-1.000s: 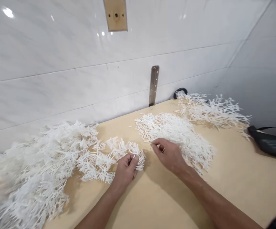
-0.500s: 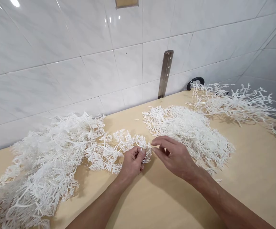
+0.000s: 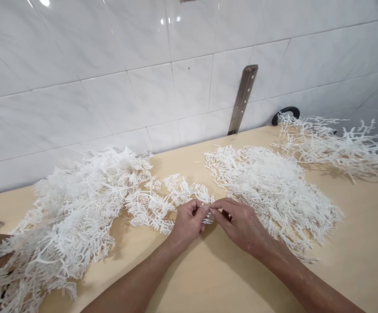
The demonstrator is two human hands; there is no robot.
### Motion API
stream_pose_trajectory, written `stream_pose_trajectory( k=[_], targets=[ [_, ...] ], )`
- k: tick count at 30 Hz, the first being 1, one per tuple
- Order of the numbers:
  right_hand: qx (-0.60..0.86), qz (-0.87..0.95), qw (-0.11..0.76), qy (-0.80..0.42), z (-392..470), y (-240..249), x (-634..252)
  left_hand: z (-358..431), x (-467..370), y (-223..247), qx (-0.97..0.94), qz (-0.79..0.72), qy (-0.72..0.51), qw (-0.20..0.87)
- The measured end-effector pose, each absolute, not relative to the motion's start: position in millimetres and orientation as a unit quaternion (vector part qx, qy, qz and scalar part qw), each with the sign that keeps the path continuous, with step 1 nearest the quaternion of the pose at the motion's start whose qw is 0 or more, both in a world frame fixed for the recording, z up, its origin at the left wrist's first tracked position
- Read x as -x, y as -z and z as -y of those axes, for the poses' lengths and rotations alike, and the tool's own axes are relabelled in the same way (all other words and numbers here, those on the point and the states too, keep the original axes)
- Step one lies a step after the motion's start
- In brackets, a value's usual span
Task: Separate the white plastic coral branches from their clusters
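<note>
My left hand (image 3: 189, 221) is closed in a pinch on a white branching plastic sprig (image 3: 203, 191), whose thin prongs show behind the fingers. My right hand (image 3: 242, 224) meets it from the right, thumb and forefinger pinched together at the left fingertips. Whatever lies between those right fingertips is too small to make out. Joined to the held sprig, or lying against it, are more white branched pieces (image 3: 151, 208) on the table. Beyond my right hand spreads a heap of short loose white plastic pieces (image 3: 270, 187).
A large tangled pile of white branched plastic (image 3: 78, 213) covers the left of the tan table (image 3: 189, 278). Barer white branches (image 3: 345, 145) lie at the far right, near a black ring (image 3: 286, 114). A metal bracket (image 3: 243, 100) stands against the tiled wall (image 3: 110, 104).
My right hand has closed the small gap and its fingertips now meet those of my left hand. The camera view has shifted left, so everything appears further right.
</note>
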State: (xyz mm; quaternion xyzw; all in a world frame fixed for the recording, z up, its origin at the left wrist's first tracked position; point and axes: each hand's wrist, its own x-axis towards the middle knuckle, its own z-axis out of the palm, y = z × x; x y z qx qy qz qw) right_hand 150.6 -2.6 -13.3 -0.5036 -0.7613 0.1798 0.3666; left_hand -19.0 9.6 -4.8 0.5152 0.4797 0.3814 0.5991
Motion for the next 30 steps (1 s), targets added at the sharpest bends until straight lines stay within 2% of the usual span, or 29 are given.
stream_pose_trajectory(
  k=[8,12,17,24,27,30],
  targets=[
    [0.515,0.754,0.373,-0.162,4.7,12.8,-145.9,-7.8,16.7,11.1,-0.584,-0.496,-0.382,0.517],
    [0.517,0.763,0.340,-0.186,3.5,10.2,-152.0,-7.3,17.7,8.1,-0.629,-0.504,-0.353,0.475],
    [0.511,0.782,0.323,-0.150,4.0,8.7,-153.2,-11.1,19.6,5.8,-0.643,-0.479,-0.334,0.496],
    [0.549,0.734,0.391,-0.089,0.4,12.3,-142.4,-10.2,17.1,3.5,-0.580,-0.473,-0.391,0.536],
    [0.587,0.696,0.414,-0.009,-7.7,8.7,-159.5,-7.9,18.5,4.5,-0.543,-0.462,-0.396,0.579],
    [0.652,0.635,0.415,0.008,-16.2,3.0,-186.2,-8.0,19.6,6.7,-0.502,-0.456,-0.389,0.624]
  ],
)
